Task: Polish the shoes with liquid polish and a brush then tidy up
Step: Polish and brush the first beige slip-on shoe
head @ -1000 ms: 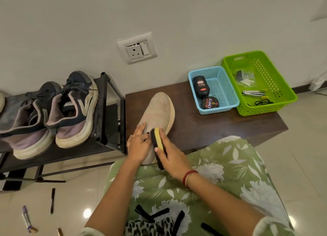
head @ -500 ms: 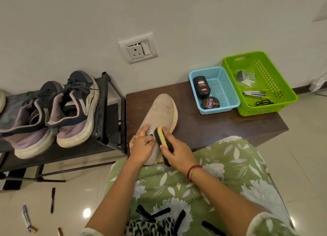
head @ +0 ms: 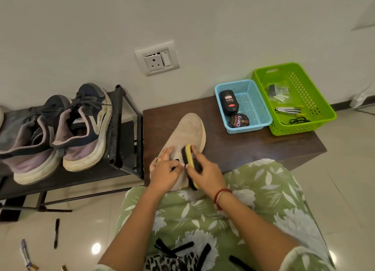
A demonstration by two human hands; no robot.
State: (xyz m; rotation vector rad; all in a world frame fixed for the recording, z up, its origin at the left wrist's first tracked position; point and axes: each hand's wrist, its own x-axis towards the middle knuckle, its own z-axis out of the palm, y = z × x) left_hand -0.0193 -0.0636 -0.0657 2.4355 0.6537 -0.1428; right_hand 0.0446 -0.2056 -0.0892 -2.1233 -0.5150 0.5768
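Brush grip: right hand (head: 205, 173) curled round the yellow-backed black-bristled brush (head: 189, 155).
Shoe grip: left hand (head: 164, 173) held the beige knit shoe (head: 186, 132) at its near end.
Axis: shoe ran near-to-far; toe far of brush.

A wall socket (head: 157, 58) sits at twelve o'clock. At two o'clock, a green basket (head: 294, 129) holds what may be nail clippers (head: 287, 110) and a black cord (head: 300, 120). A black pen (head: 56, 233) lies at eight o'clock.
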